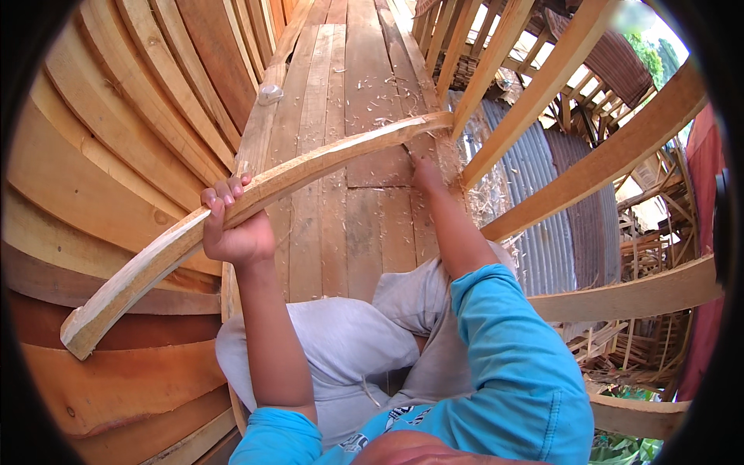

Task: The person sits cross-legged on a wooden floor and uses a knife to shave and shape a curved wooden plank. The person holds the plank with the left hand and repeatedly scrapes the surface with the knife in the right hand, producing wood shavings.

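A long wooden bar (302, 167), squared and looking curved, slants from the lower left up to the right. My left hand (244, 229) is wrapped round its nearer half, fingers over the top edge. Its far end rests near the right edge of the plank floor. Just below that end, my right hand (426, 174) is closed on a thin dark tool (408, 150). Only a short piece of the tool shows, so its kind is unclear. Both arms stretch forward over my bent legs in grey trousers (341, 333).
Wood shavings (372, 85) lie scattered on the plank floor (318, 256). A small clear object (270, 94) sits at its left edge. Wide boards (116, 167) wall the left side. Slanted wooden posts (542, 101) line the right, with corrugated metal sheets (535, 209) beyond them.
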Motion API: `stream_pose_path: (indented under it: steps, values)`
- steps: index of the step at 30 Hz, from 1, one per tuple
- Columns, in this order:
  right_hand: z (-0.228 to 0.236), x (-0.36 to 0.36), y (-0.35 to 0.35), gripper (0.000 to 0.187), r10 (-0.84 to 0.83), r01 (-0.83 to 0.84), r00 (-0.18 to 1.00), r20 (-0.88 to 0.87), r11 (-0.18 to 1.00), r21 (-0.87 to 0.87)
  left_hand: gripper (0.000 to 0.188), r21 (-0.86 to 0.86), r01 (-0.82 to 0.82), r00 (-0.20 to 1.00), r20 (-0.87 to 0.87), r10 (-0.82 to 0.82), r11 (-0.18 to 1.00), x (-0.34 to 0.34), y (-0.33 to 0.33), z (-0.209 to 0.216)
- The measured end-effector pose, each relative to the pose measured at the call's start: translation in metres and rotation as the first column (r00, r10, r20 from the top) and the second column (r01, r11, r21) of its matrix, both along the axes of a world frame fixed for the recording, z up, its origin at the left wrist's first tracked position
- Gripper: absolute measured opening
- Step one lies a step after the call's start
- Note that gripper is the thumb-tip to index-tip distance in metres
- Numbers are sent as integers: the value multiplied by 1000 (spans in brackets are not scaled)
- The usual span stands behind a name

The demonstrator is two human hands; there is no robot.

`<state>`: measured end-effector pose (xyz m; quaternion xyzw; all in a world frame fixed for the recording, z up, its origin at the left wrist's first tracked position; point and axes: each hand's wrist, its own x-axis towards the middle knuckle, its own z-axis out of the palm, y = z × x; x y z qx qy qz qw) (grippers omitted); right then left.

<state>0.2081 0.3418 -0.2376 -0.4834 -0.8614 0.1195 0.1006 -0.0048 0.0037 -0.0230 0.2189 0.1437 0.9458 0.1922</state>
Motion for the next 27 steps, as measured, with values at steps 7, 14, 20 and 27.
stream_pose_path:
  steps: [7,14,20,27]
  values:
    - [14,-3,20,42,-664,658,748,2,740,-140,15,13,32,999,-21,-31,999,6,5,3]
    - [19,-7,-3,52,-542,539,840,11,834,-119,11,8,10,1000,11,-10,1000,5,6,1]
    - [20,-5,-11,48,-167,167,984,70,986,-4,11,9,10,1000,-9,-10,1000,2,4,1]
    - [3,25,13,46,-809,806,587,31,581,-115,12,1,17,1000,-3,-17,1000,4,7,1]
